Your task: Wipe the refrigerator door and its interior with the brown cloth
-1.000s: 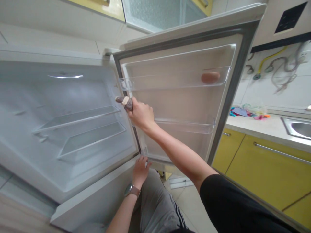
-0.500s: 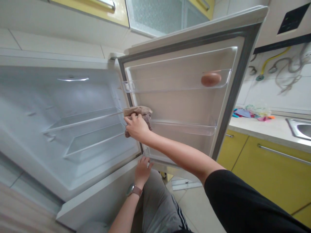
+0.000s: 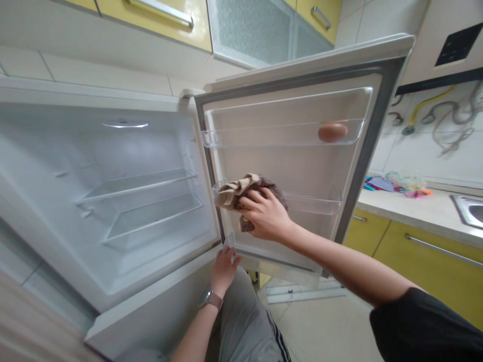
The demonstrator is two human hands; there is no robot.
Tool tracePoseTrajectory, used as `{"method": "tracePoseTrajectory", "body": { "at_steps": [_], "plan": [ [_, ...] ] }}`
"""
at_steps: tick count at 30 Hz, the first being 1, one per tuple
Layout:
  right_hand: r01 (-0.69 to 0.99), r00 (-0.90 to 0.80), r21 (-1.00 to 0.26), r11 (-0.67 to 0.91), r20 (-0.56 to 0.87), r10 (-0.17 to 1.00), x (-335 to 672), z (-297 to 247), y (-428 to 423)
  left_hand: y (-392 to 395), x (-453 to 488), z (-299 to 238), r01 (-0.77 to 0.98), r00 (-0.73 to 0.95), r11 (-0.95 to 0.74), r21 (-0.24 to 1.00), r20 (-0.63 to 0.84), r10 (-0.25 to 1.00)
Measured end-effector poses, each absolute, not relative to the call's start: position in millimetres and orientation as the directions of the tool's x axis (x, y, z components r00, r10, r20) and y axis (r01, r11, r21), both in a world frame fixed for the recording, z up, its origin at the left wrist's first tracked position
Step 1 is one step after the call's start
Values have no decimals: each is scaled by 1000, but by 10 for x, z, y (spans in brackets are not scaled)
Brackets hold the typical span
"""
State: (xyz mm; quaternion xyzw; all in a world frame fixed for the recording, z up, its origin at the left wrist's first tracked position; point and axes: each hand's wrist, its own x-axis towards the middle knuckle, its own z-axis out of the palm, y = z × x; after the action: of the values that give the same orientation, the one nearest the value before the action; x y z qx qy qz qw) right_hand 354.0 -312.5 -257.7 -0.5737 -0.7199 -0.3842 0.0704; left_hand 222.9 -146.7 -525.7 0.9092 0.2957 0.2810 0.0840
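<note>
My right hand (image 3: 263,215) is closed on a crumpled brown and beige cloth (image 3: 238,191), pressing it against the lower clear shelf (image 3: 313,203) of the open fridge door (image 3: 298,161). My left hand (image 3: 224,266), with a watch on its wrist, rests its fingers on the bottom corner of the door, near the hinge side. A single brown egg (image 3: 332,131) lies in the upper door shelf at the right. The fridge interior (image 3: 124,191) at the left holds two bare glass shelves.
Yellow cabinets (image 3: 426,271) and a countertop (image 3: 415,206) with colourful items stand at the right, beside a steel sink (image 3: 470,210). Upper cabinets (image 3: 162,15) hang overhead. My knee in grey trousers (image 3: 249,322) is below the door; tiled floor shows beyond.
My right hand has carried the cloth down and to the right, from the door's hinge edge onto the lower door shelf. My left hand has kept its place at the door's bottom corner.
</note>
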Motion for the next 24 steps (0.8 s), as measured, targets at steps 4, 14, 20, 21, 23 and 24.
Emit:
{"method": "tracePoseTrajectory", "body": {
  "at_steps": [4,14,20,21,23,24],
  "plan": [
    [927,-239,375,-31,650,722,3977,-2651,-3883,-1498,2218,-5208,497,675,-802,332,433,597],
    [917,385,-391,84,920,77,5029,-3433,-4636,-1586,2265,-5133,523,665,-802,290,449,596],
    [902,432,-409,141,857,-282,4625,-3684,-4098,-1575,2262,-5141,527,666,-805,272,456,590],
    [883,469,-439,165,819,-330,4554,-3720,-4031,-1574,2257,-5138,528,666,-805,272,455,591],
    [818,575,-521,245,724,-381,4434,-3801,-3942,-1575,2246,-5130,526,669,-804,277,449,592],
    [765,645,-568,304,674,-362,4387,-3844,-3919,-1576,2241,-5126,524,671,-804,280,447,592]
  ]
}}
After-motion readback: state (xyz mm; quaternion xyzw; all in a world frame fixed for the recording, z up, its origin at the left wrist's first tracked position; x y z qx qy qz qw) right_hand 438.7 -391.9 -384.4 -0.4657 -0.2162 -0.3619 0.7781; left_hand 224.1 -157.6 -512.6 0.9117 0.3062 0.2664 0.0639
